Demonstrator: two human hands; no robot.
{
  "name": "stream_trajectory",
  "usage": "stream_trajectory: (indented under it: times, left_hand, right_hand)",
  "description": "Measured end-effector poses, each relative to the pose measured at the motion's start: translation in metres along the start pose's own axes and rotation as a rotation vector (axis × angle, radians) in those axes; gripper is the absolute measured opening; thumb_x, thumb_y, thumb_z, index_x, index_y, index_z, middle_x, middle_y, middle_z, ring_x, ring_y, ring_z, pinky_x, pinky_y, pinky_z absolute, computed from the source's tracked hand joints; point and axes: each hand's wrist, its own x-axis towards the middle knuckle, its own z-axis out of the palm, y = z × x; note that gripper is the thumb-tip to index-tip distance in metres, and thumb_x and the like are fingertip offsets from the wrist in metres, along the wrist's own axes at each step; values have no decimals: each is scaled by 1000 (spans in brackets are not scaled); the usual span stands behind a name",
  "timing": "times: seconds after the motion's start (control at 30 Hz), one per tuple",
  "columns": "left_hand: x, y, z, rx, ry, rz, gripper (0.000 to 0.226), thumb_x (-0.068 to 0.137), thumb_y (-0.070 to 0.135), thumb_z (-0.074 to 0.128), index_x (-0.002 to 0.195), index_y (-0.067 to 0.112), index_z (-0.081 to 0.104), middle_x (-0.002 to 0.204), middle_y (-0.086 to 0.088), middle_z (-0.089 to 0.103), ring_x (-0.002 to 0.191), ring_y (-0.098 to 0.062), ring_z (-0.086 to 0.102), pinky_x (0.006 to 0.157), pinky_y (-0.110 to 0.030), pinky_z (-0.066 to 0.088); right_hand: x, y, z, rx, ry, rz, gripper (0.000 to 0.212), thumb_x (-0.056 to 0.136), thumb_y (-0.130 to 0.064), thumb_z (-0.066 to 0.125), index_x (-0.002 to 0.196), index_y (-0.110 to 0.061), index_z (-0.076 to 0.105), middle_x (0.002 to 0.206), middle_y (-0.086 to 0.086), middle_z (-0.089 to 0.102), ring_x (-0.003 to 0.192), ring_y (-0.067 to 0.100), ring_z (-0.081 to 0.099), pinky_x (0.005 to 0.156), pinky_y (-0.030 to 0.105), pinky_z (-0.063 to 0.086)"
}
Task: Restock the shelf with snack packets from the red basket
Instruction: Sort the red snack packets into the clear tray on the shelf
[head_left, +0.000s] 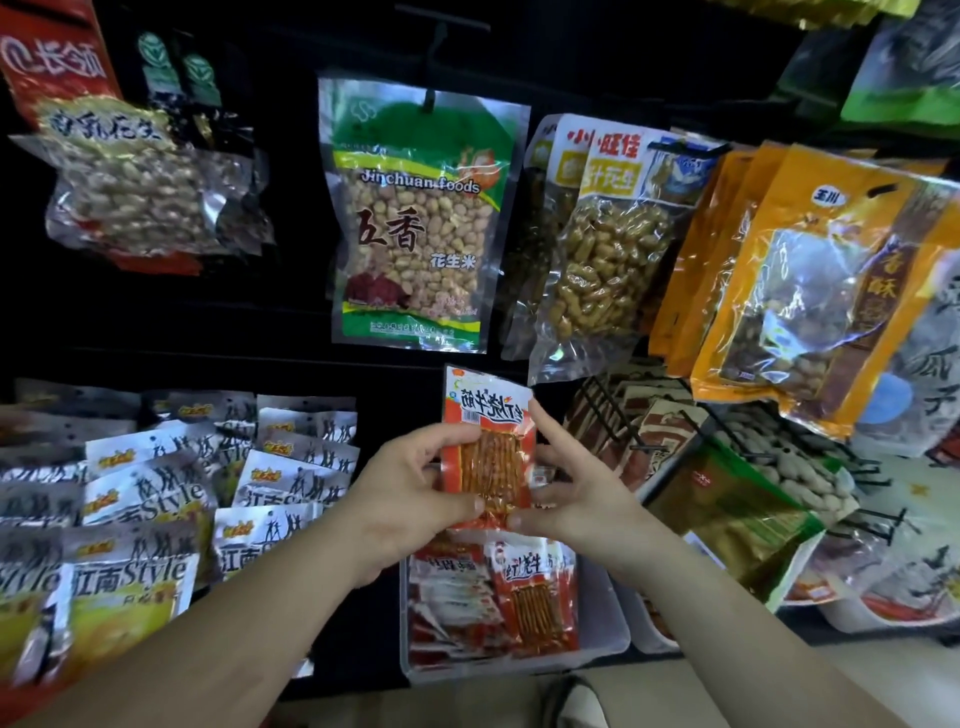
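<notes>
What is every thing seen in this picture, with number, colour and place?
Red plastic snack packet with clear window: one, red-orange, centre, held by both hands.
Same red packets: several, red, in clear plastic bin below the hands.
Green peanut bag: one, green, hanging centre.
Clear peanut bags: several, clear, hanging upper left.
Yellow-label peanut bags: several, yellow-clear, hanging right of centre.
Orange bags: several, orange, hanging far right.
White-yellow packets: many, white and yellow, stacked at left.
Left hand: one, grips packet's left edge.
Right hand: one, grips its right edge.

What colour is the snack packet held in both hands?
The flat plastic snack packet is orange-red, with a white top band and a clear window; head view.
</notes>
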Motion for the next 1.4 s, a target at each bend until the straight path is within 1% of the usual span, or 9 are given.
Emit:
stream_trajectory:
  times: [0.1,0.37,0.5,0.57,0.67,0.87,1.0,1.13,1.4]
  left_hand:
    - [-2,2,8,111,-9,21,65,82,-11,77,133,27,65,108,4,77,96,-12,76,80,-32,64]
    - [-6,3,21,242,-147,87,24,92,14,74,95,37,73,100,13,75,96,-3,72,86,-23,59]
    - [2,-2,10,259,89,116,28,90,11,77,83,35,65,105,5,72,99,-4,68,82,-20,58]
    - [8,-8,3,249,238,134,32,87,13,81,93,38,62,107,9,67,95,6,64,69,-11,53]
    - [15,-22,-5,97,215,96,50,86,16,84,122,41,61,109,11,71,93,1,68,71,-13,55]
    - [30,-49,-8,228,274,176,35,92,3,73,90,38,73,84,2,74,77,-16,70,69,-31,58]
    - [41,-67,-24,146,373,34,41,95,3,67,125,29,63,116,18,64,86,15,64,74,-8,50]
    - [45,-85,-39,121,415,-77,50,97,1,62,142,22,55,128,9,59,84,20,58,66,1,41]
    - [52,-104,-48,140,333,-163,47,96,1,64,117,42,60,118,18,60,84,16,64,64,-1,47]
  right_hand:
    - [4,-2,2,-162,165,-124,77,90,-26,83,140,-70,44,143,-31,46,132,6,53,92,23,57]
    - [12,3,9,145,240,-84,51,104,-23,64,137,-61,56,117,14,67,111,43,63,98,63,55]
    - [13,11,4,85,248,-80,79,102,7,51,144,-60,49,108,-32,72,71,10,67,66,17,55]
    - [13,11,4,138,209,-75,85,102,10,51,146,-62,44,129,-44,59,111,-14,63,88,15,53]
    - [13,13,7,188,130,-80,84,102,7,56,150,-59,38,141,-23,62,130,9,62,107,39,52]
    - [30,21,22,-288,293,-177,17,94,-19,77,96,-36,79,96,-11,76,92,6,70,79,27,54]
    - [74,41,27,-386,332,-64,12,97,-21,74,84,-21,75,82,3,72,80,22,66,72,38,52]
    - [117,86,39,-291,293,65,24,100,-10,66,81,2,60,63,-6,49,60,10,43,63,25,41]
    - [131,165,58,-473,-4,248,21,100,-13,65,101,-32,75,93,-18,67,82,1,62,67,11,46]
